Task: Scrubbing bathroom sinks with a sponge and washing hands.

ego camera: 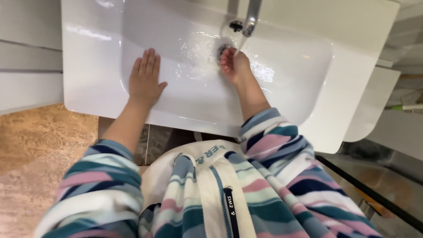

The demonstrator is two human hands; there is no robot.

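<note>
At the far middle of the sink [88, 66], the right hand [234, 65] is cupped under the stream of water [241, 43] falling from the tap [252, 17], fingers curled loosely and holding nothing; it sits just beside the drain [223, 49], near which the water lands and spreads. Wet, glistening patches fan out to the left and right of that hand across the basin floor. The left hand [144, 79] lies flat and spread wide on the left slope of the basin, palm down, gripping nothing, well apart from the stream. Both forearms are bare, with the striped sleeves [273, 136] pushed back near the sink's near edge. For a clean rinse, judged from this position, the cupped hand should stay low under the stream to limit splashing, and the sleeves should remain clear of the wet rim. Tiled floor [35, 145] shows at near left.
</note>
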